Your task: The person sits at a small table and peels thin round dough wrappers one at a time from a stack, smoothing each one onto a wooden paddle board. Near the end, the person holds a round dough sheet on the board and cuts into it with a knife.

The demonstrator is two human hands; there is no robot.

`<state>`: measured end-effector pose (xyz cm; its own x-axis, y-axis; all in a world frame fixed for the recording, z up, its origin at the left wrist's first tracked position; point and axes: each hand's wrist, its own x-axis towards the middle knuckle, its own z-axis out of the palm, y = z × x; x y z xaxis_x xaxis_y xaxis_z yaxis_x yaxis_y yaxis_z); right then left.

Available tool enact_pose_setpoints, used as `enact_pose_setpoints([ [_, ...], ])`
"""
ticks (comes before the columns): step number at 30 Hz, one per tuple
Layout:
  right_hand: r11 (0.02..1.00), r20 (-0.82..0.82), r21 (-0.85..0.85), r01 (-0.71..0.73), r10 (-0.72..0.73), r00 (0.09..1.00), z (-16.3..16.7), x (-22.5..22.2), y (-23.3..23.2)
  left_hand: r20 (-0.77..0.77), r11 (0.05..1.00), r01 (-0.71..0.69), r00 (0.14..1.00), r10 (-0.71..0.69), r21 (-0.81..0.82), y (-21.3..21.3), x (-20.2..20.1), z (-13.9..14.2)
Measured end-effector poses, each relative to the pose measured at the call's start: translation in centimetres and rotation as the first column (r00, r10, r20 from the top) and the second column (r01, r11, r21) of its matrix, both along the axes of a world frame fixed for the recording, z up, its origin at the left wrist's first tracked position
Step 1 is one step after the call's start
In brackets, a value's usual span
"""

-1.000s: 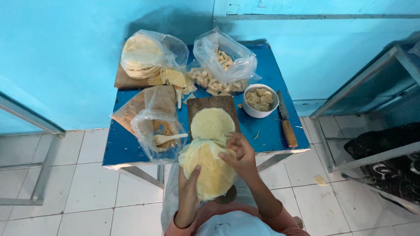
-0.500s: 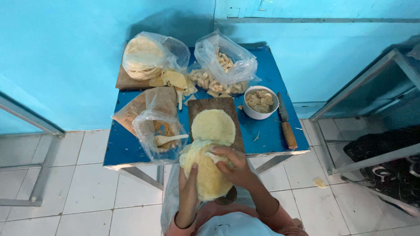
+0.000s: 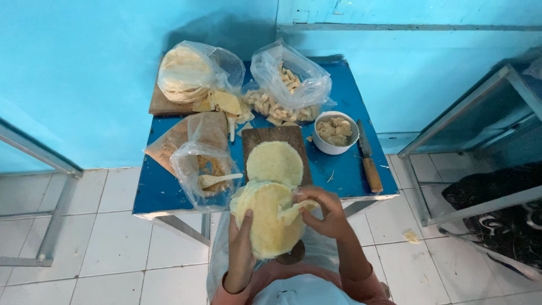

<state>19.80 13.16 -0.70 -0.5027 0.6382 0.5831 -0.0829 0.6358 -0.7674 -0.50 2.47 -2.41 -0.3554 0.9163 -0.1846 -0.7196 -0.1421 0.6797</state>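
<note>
The left hand (image 3: 241, 248) lies flat and open under a stack of thin yellow rounds (image 3: 266, 223), palm up, thumb pressed on the top sheet. The right hand (image 3: 326, 212) has its fingers pinched shut on the edge of the top round (image 3: 296, 208), which is lifted and folded over at the right side. The stack sits in front of the person, at the near edge of the blue table (image 3: 344, 164).

Just beyond it, 1 single round (image 3: 275, 162) lies flat on a dark wooden board (image 3: 271, 137) (soft, pale, slightly uneven at the rim). To the left, a clear plastic bag (image 3: 200, 172) holds brown filling and a pale spoon (image 3: 219, 179). To the right stand a white bowl (image 3: 336, 133) of lumpy beige mix and a knife (image 3: 368, 164) with a wooden handle. At the far side, 2 more clear bags: one with stacked rounds (image 3: 183, 73), one with pale chopped pieces (image 3: 285, 90). White floor tiles (image 3: 101, 237) surround the table.
</note>
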Motion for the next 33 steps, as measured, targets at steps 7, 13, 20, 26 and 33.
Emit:
enact_pose_setpoints([
  [7, 0.981, 0.087, -0.11, 0.16, -0.151, 0.985, 3.0, 1.4, 1.0, 0.039, 1.0, 0.014, 0.999, -0.015, 0.02, 0.0, -0.4, -0.2],
  [13, 0.962, 0.035, -0.189, 0.196, -0.193, 0.981, 6.1, 2.5, 1.7, 0.031, 1.0, 0.0, 1.0, -0.001, 0.03, -0.1, -0.9, -0.3],
  [20, 0.945, 0.126, -0.087, 0.316, -0.305, 0.944, 9.4, 2.7, 1.8, 0.036, 1.0, 0.0, 0.999, -0.001, 0.026, 0.2, -1.1, -0.2],
  [26, 0.945, 0.034, -0.033, 0.325, -0.324, 0.946, 11.1, 2.9, 1.8, 0.041, 1.0, 0.011, 0.999, -0.012, 0.025, 0.1, -1.2, -0.3],
  [33, 0.927, 0.1, 0.09, 0.365, -0.373, 0.922, 14.4, 1.4, 1.7, 0.044, 1.0, -0.007, 0.999, 0.007, 0.011, 0.4, -1.2, -0.8],
])
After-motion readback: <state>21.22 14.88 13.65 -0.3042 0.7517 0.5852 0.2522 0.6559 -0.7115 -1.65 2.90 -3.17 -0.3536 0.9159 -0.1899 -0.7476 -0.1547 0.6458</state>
